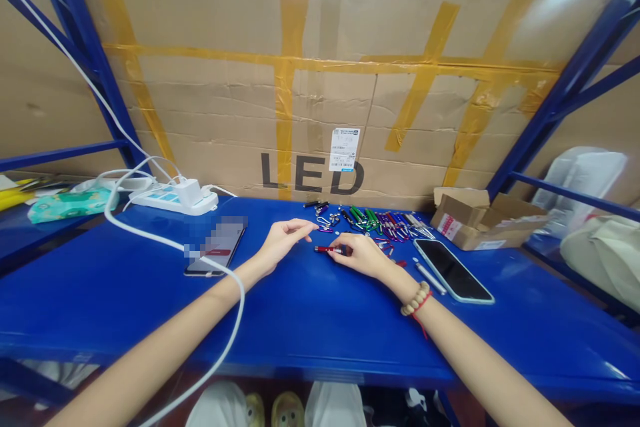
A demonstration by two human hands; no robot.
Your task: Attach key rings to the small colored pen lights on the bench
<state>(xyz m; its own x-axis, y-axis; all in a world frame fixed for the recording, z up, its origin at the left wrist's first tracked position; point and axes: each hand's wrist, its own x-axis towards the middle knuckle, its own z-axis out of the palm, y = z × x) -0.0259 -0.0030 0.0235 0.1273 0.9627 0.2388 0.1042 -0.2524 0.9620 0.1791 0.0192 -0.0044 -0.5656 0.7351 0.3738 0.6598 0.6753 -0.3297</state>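
Observation:
Over the blue table, my right hand point(364, 255) is closed around a small red metal tube point(324, 249) with a silver end, shaped like a mini flashlight. The tube lies nearly level and points left. Just left of it is my left hand point(286, 241), its thumb and fingers drawn together in a pinch. What they hold, if anything, is too small to make out. Beyond the fingertips lie small silver clips point(327, 219). Green tubes point(367, 217) and purple tubes point(393, 225) of similar shape are heaped behind my right hand.
A dark-screened phone point(454, 270) lies at right beside a silver tube point(430, 277). An open cardboard box point(483, 220) stands behind it. At left are another phone point(220, 247), a power strip point(170, 199) and a white cable point(239, 307) looping over my left forearm. Cardboard point(225, 113) walls the back.

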